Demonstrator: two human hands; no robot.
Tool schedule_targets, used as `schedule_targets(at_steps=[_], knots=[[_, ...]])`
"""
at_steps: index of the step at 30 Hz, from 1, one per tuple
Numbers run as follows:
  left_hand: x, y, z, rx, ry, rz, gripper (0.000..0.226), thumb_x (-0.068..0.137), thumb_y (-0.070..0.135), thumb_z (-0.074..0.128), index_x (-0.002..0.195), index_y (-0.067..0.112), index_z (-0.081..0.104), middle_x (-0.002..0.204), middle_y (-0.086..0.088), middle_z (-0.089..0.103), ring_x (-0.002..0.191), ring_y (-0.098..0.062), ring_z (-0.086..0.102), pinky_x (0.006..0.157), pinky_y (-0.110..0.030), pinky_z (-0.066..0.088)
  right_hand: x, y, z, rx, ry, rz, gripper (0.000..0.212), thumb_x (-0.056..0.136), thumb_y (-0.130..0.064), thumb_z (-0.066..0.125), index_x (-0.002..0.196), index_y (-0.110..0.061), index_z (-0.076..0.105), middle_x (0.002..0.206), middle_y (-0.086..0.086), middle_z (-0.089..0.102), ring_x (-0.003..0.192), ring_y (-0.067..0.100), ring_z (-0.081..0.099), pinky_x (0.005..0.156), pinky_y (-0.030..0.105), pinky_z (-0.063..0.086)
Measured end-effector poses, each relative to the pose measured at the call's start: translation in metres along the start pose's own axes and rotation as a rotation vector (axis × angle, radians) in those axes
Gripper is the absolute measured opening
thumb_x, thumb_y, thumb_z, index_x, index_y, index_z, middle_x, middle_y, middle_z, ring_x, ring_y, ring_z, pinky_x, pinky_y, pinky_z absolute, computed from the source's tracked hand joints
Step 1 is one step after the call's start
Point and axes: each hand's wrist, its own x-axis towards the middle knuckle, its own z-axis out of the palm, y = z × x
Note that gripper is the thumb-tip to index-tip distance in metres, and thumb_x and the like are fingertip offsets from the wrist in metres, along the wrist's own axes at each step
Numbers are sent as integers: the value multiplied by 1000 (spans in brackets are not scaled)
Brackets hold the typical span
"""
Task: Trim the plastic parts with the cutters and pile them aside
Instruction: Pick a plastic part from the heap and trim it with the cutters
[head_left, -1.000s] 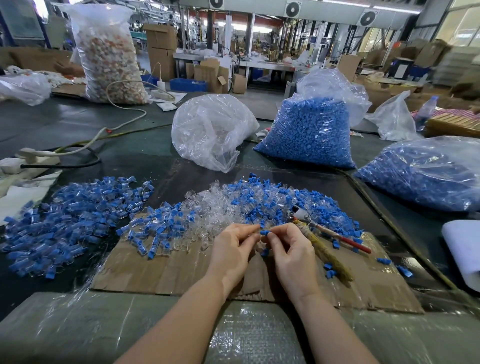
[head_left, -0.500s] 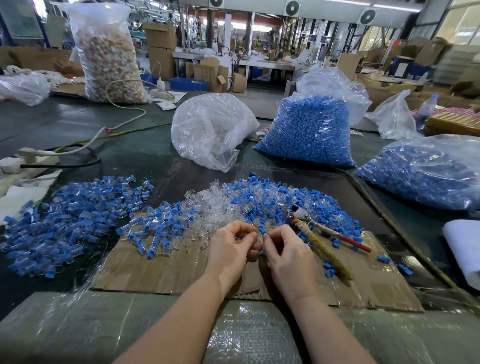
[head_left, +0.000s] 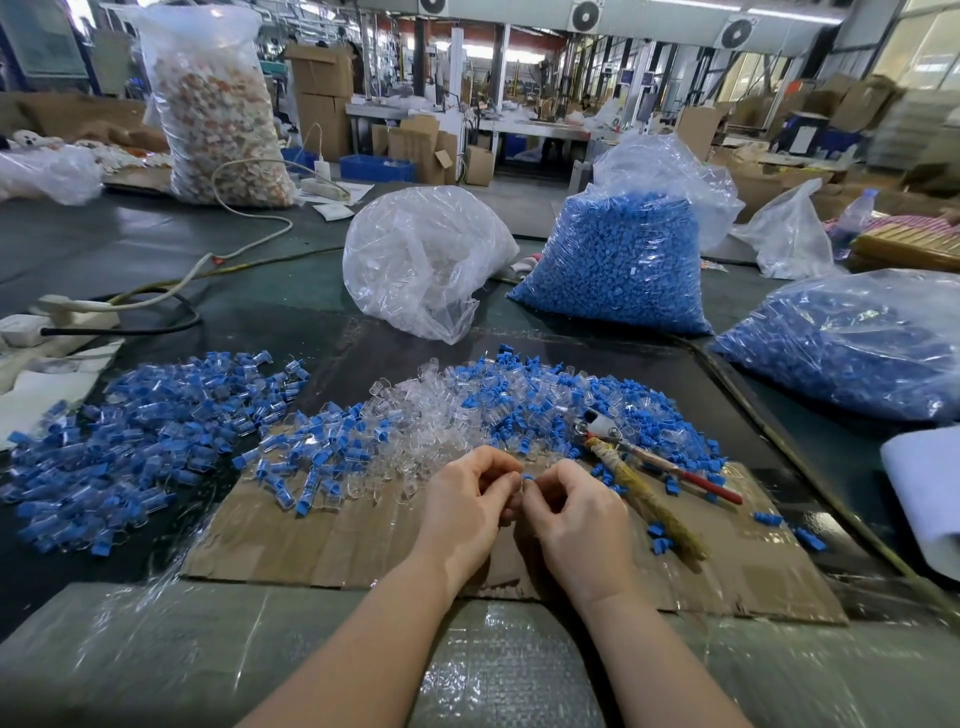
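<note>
My left hand (head_left: 470, 506) and my right hand (head_left: 574, 514) meet over the cardboard sheet (head_left: 332, 540), fingers curled, pinching one small blue and clear plastic part (head_left: 526, 477) between them. Behind the hands lies a heap of loose clear and blue parts (head_left: 467, 410). A second pile of joined blue and clear parts (head_left: 140, 431) spreads at the left. The cutters (head_left: 654, 462), with one red handle and one tape-wrapped handle, lie on the cardboard just right of my right hand, untouched.
A near-empty clear bag (head_left: 421, 260) and two bags of blue pieces (head_left: 618, 260) (head_left: 852, 343) stand behind the heap. A tall bag of pale pieces (head_left: 218, 109) and a white cable (head_left: 208, 260) are far left. A white roll (head_left: 924, 488) lies at right.
Both hands stayed together over the cardboard and shifted slightly toward me. The blue part between the fingertips has been worked further in and shows less.
</note>
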Motion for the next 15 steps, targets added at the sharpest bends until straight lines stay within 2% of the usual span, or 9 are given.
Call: schedule_targets(at_steps=[6, 10, 15], knots=[[3, 0, -2, -5, 24, -10, 18, 89, -3, 54, 82, 11, 62, 68, -4, 62, 52, -3, 57, 53, -19, 51, -1, 0, -1, 100, -14, -42, 7, 84, -28, 69, 82, -24, 64, 73, -9, 64, 72, 12, 60, 68, 36, 50], [2, 0, -2, -16, 18, 4, 17, 89, -3, 55, 85, 12, 63, 70, -3, 62, 54, -3, 58, 53, -19, 51, -1, -3, -2, 89, 6, -123, 21, 81, -16, 71, 101, -22, 67, 83, -15, 59, 79, 10, 57, 76, 35, 51], [0, 1, -4, -25, -9, 10, 22, 89, -3, 54, 83, 16, 63, 67, -2, 63, 55, -6, 59, 53, -19, 51, 0, -2, -3, 73, -8, -159, 19, 83, -13, 70, 102, -17, 70, 94, -6, 66, 92, 12, 60, 84, 36, 51]])
